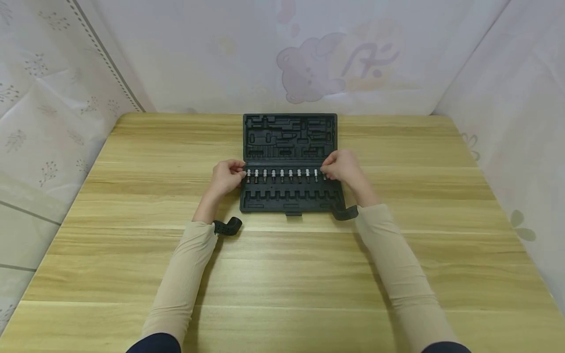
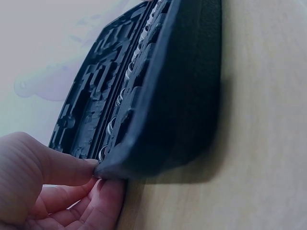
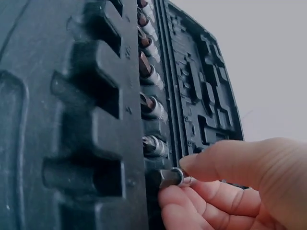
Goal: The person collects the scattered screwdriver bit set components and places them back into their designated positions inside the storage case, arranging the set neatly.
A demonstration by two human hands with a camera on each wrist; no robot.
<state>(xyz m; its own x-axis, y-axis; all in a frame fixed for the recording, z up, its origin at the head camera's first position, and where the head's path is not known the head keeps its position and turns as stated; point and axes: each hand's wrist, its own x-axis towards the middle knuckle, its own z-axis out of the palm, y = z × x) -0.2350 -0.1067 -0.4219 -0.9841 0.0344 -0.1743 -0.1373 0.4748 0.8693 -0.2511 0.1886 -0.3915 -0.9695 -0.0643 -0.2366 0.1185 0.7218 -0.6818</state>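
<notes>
A black plastic tool case (image 1: 269,210) lies unfolded, its moulded lid (image 1: 289,128) to the back. A row of silver bit sockets (image 1: 282,175) runs across the case below the hinge. My left hand (image 1: 226,177) grips the case's left edge, thumb on top and curled fingers beneath, as the left wrist view shows. At the right end of the row, my right hand (image 1: 345,168) pinches the last bit socket (image 3: 169,178) between thumb and fingers. That socket lies beside its neighbour (image 3: 156,146), and its rear end is partly hidden by the fingertips.
Under the case is a wood-grain table (image 1: 282,284). Vacant moulded slots (image 1: 287,196) line the front of the case, with a latch tab (image 1: 293,214) at its front edge. Black wrist mounts (image 1: 228,227) jut from both sleeves; the right one overlaps the case's corner.
</notes>
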